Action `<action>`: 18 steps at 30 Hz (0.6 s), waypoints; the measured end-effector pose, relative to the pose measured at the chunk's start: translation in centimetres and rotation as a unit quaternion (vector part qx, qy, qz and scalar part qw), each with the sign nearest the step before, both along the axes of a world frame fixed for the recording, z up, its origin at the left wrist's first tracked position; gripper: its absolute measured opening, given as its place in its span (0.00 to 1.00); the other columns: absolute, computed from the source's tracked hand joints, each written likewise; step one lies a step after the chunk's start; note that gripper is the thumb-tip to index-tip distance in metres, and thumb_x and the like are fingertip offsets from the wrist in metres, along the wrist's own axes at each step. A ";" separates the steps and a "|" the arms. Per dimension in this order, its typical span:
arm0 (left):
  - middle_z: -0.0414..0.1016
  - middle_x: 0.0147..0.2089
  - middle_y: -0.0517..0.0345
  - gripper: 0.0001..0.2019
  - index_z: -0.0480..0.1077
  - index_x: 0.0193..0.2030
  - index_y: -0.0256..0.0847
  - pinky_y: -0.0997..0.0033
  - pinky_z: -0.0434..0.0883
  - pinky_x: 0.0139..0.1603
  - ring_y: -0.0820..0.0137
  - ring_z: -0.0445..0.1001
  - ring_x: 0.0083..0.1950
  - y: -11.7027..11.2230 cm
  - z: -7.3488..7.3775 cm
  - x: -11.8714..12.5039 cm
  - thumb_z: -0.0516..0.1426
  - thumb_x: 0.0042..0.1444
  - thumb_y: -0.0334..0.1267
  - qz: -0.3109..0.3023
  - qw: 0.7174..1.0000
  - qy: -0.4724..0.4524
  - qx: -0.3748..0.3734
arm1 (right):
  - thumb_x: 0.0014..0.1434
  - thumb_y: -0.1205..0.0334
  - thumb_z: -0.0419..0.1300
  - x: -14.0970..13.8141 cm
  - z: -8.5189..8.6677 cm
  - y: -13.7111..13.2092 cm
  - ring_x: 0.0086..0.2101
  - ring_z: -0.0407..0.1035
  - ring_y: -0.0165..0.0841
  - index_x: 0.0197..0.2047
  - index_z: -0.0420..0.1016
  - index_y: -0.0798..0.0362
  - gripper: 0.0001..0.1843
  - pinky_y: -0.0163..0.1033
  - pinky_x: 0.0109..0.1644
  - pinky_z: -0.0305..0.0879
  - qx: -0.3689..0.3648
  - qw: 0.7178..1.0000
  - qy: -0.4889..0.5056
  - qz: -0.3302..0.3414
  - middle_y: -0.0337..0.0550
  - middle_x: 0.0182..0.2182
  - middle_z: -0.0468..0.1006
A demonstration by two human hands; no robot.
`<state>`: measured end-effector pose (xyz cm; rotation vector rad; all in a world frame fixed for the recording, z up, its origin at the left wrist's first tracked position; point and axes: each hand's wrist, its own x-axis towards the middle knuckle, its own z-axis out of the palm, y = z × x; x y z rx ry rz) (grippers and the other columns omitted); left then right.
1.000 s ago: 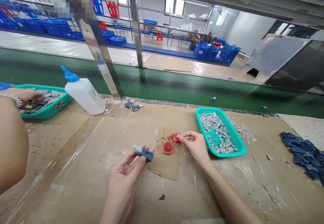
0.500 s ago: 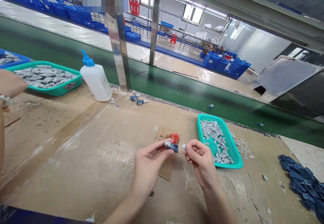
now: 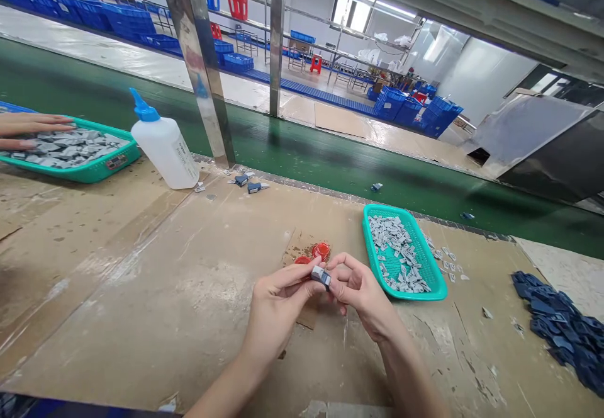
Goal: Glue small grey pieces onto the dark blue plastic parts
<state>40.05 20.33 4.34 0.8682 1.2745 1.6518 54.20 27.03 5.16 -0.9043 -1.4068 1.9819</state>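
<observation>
At far left, a co-worker's hand [image 3: 33,131] lies over a shallow teal plastic tray [image 3: 89,171], beside a white plastic bottle with a blue nozzle [image 3: 165,150]. The person's left hand [image 3: 278,308] and right hand [image 3: 358,289] meet, fingers pressed together, pinching a small dark-blue-and-grey plastic part [image 3: 321,276] just before a round red cap [image 3: 321,251]. Seating the grey piece seems in hand, calling for steady pressure; earlier, the hands held the pieces apart.
</observation>
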 end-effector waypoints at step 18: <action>0.72 0.56 0.48 0.24 0.64 0.60 0.40 0.63 0.65 0.61 0.62 0.68 0.59 2.5 0.3 0.5 0.59 0.56 0.41 -0.099 0.992 -0.051 -0.056 | 0.60 0.44 0.55 1.8 0.7 0.5 0.34 0.74 0.37 0.37 0.78 0.55 0.22 0.38 0.34 0.71 0.129 0.975 -0.050 -0.174 0.48 0.33 0.79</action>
